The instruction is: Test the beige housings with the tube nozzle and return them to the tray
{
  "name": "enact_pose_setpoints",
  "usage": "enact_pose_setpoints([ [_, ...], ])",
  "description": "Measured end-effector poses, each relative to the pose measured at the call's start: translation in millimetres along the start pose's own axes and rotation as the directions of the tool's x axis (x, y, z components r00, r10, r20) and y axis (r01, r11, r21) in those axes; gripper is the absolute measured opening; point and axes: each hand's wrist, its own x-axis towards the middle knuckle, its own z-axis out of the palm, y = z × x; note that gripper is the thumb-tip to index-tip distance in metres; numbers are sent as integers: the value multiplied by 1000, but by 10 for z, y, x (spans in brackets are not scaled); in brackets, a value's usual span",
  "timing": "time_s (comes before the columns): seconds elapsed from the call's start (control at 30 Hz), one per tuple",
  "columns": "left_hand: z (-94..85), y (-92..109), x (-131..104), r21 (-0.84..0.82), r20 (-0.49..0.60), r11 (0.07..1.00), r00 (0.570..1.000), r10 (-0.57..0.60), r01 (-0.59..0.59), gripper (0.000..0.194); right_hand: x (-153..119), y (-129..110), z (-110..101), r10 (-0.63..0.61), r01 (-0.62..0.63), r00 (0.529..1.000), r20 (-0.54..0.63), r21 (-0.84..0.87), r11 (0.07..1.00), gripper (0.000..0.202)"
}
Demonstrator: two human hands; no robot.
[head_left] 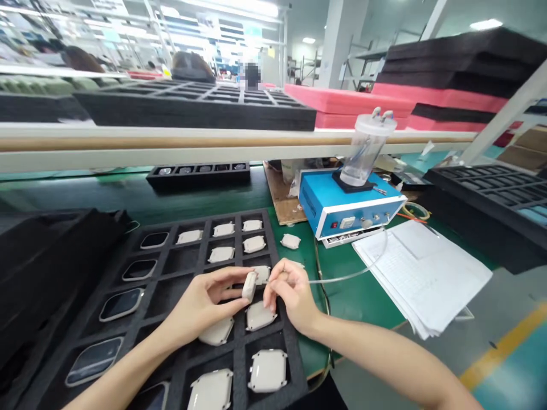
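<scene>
My left hand (203,302) is closed on a small beige watch case (249,286), turned on its edge between thumb and fingers. Opposite it, my right hand (297,299) pinches the end of a clear thin tube (342,279), its tip pointing at the case; whether they touch I cannot tell. Both hands are above a black foam tray (240,359). Beige cases such as the near one (268,370) fill several of its compartments, and dark-glass watch faces (122,303) lie in the left column. A loose beige case (290,241) rests on the green mat right of the tray.
A blue dispenser box (354,199) carries a clear cylinder (367,149); the tube runs from its front. Papers (427,267) lie to the right. Black foam (51,273) sits at left. A shelf (171,149) spans the back, bearing foam trays and pink foam (348,101).
</scene>
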Motion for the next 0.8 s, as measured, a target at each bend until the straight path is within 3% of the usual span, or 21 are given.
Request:
enact_pose_setpoints([
  [0.8, 45, 83, -28, 8, -3, 1000, 1000, -2, 2, 34, -1, 9, 8, -11, 11, 1000, 17, 20, 1000, 6],
])
